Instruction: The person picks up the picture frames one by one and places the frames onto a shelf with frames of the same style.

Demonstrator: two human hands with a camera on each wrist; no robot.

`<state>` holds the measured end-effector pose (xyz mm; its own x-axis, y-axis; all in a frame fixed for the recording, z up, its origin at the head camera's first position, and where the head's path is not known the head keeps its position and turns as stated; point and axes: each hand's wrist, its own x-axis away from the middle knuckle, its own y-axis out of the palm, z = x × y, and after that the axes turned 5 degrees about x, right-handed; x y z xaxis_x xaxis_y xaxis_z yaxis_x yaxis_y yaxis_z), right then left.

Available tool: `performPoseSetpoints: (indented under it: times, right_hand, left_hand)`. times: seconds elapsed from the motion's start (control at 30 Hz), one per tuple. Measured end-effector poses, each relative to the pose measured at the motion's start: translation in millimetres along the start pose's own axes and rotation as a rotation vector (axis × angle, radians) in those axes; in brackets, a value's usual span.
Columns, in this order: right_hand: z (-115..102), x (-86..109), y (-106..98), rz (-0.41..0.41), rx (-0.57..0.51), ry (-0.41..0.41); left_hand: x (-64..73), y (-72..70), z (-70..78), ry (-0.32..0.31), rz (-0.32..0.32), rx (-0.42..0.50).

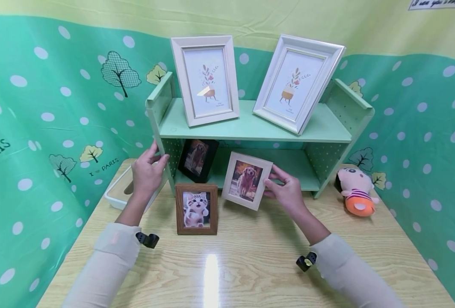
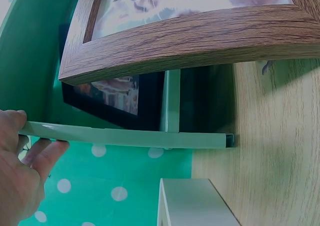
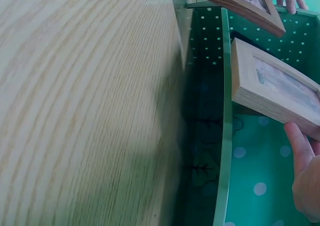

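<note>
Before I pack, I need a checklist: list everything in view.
Table: 1, beige, underneath
Shelf: 1, green, on table
Large frames: 2, white, upper level
Rear dog frame: 1, black, lower level
Front dog frame: 1, beige, before shelf
Kitten frame: 1, brown, on table
Bin: 1, white, left of shelf
Doll: 1, multicoloured, right of shelf
Backdrop: 1, green and yellow, behind
Left hand: 1, gripping shelf side
Right hand: 1, holding front dog frame
Sleeves: 2, pale, arms
Cameras: 2, black, wrists

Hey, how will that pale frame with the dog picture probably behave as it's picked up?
The pale frame is likely stiff: its sides look straight though the right hand holds just one edge. That one-sided grip might let it swivel. Its shallow depth suggests it could tip if stood up and pushed.
</note>
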<state>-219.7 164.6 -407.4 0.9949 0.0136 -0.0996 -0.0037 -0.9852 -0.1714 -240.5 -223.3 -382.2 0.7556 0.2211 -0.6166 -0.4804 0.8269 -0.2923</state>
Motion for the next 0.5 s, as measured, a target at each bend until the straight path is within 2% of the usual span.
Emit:
performPoseSetpoints:
  times: [0.27,0.5]
  right_hand:
    - [-3,-7.3,6,0.034,-0.027,0.007]
    - [-1,-13.6,12,0.069,-0.053,-0.021]
  left_hand:
    - [0.3,-0.2,2.0,-0.001,-0.002,-0.003]
    - [1.2,0.2,1.6,0.005,0.002,-0.001]
